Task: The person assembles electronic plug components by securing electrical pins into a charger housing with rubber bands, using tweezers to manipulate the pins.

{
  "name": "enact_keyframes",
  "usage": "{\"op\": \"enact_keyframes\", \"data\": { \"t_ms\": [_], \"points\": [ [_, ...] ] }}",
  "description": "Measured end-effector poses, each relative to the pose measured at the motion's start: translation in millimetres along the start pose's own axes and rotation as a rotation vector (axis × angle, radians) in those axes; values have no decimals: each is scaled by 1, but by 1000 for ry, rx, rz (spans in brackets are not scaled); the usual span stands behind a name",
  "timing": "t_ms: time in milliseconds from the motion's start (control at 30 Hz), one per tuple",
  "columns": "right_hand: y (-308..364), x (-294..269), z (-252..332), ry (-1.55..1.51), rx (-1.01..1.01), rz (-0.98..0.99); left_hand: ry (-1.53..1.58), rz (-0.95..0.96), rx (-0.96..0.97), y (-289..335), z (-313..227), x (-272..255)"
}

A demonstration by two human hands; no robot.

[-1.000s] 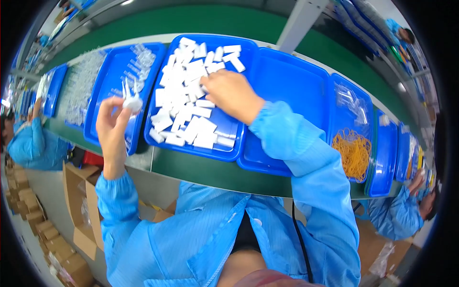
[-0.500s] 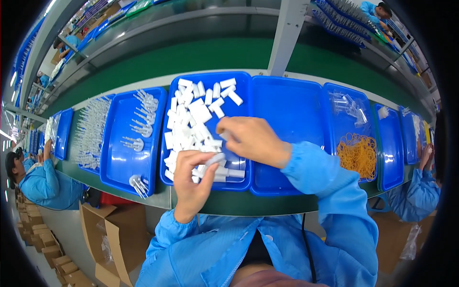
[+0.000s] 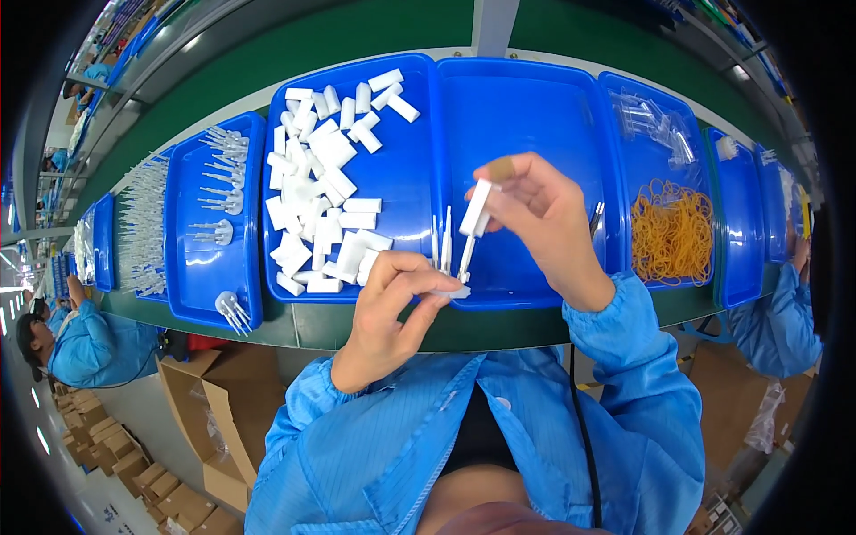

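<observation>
My left hand (image 3: 392, 303) is closed in a pinch on the round base of a pale pronged piece (image 3: 448, 241), whose thin rods point upward. My right hand (image 3: 546, 214) grips a white block (image 3: 477, 207) between thumb and fingers. One rod runs up to the lower end of that block; I cannot tell how deep it goes in. A tan cover (image 3: 502, 168) sits on one right finger. To the left, many loose white blocks (image 3: 334, 150) are heaped in a blue tray (image 3: 401, 192).
Another blue tray (image 3: 526, 102) lies under my right hand. Farther right, a tray holds orange rubber bands (image 3: 670, 232) and clear plastic parts (image 3: 655, 120). More pronged pieces (image 3: 218, 201) lie in a left tray. A cardboard box (image 3: 209, 419) stands below; co-workers (image 3: 98, 334) sit at both sides.
My right hand has come from the heap of blocks toward the left hand, with a white block now in view. The pronged piece's rods now point up. The view has shifted.
</observation>
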State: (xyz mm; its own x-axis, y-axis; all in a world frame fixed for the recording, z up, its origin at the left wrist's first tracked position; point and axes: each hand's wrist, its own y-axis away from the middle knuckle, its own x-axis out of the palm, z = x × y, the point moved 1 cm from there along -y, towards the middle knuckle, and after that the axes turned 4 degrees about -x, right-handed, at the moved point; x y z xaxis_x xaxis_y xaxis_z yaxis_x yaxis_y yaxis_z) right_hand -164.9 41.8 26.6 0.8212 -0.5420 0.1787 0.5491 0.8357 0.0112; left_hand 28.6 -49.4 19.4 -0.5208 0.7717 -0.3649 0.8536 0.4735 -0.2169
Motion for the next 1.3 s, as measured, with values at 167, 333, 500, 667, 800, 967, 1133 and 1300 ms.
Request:
{"op": "enact_keyframes", "data": {
  "t_ms": [167,333,500,667,800,967,1133,1300],
  "points": [
    [14,4,-1,75,-36,145,-73,-97,49,2,8,3],
    [21,14,0,147,-86,189,-107,-248,118,0,21,1],
    [19,26,3,341,-164,287,-209,-252,280,8,34,-9],
    [-44,42,1,506,-423,292,-317,-365,273,18,39,-20],
    [-116,57,-18,979,-399,222,-352,-439,239,17,44,-16],
    [-143,77,-55,1262,-428,314,-342,-454,269,19,53,-13],
    [-124,71,-40,1058,-431,399,-323,-475,270,21,52,-16],
    [-87,55,-16,544,2,380,-283,-445,259,21,54,-17]
  ]
}}
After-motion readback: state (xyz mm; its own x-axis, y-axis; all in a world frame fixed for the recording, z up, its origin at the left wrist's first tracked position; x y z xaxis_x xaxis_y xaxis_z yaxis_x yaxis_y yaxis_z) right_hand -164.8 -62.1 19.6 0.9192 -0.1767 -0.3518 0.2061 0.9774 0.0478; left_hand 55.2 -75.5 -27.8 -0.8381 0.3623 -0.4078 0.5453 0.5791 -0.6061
